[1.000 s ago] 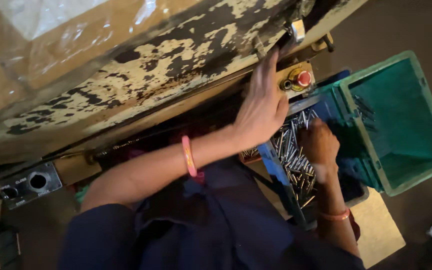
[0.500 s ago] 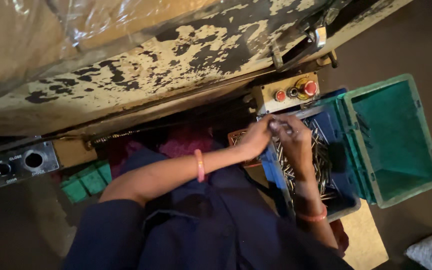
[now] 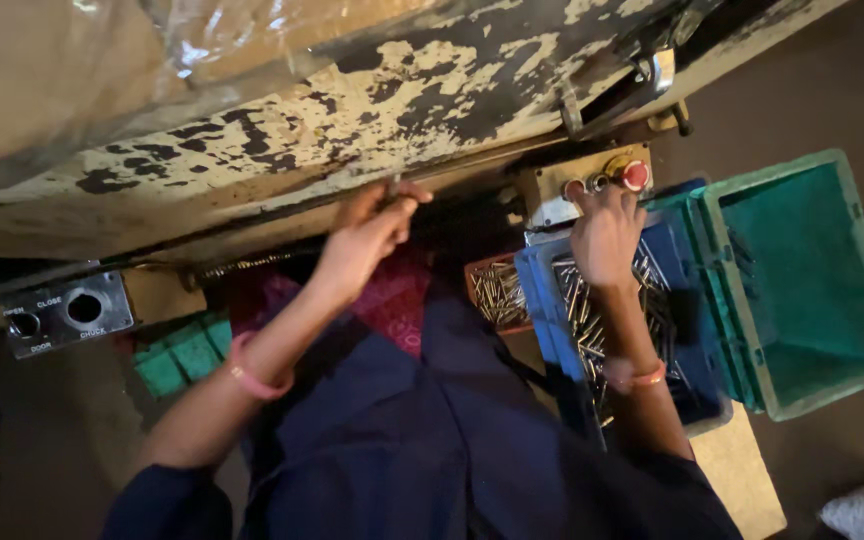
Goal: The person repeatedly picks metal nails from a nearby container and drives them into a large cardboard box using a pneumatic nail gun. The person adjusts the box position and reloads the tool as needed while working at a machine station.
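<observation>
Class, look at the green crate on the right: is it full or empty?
Empty. The green crate shows only bare inner walls and floor, while the blue crate beside it holds metal pins under the right hand.

This is a workshop or small factory floor. A big old machine [image 3: 332, 110] fills the upper part of the view, its pale paint flaking off in dark patches. A yellow control box [image 3: 592, 185] with a red push button [image 3: 636, 175] is bolted to it, and a grey switch panel [image 3: 67, 312] sits further left. Plastic crates stand below: a blue crate [image 3: 552, 300] heaped with metal pins [image 3: 582, 310], an empty green crate [image 3: 802, 280]. The floor [image 3: 852, 90] is bare and dusty.
</observation>
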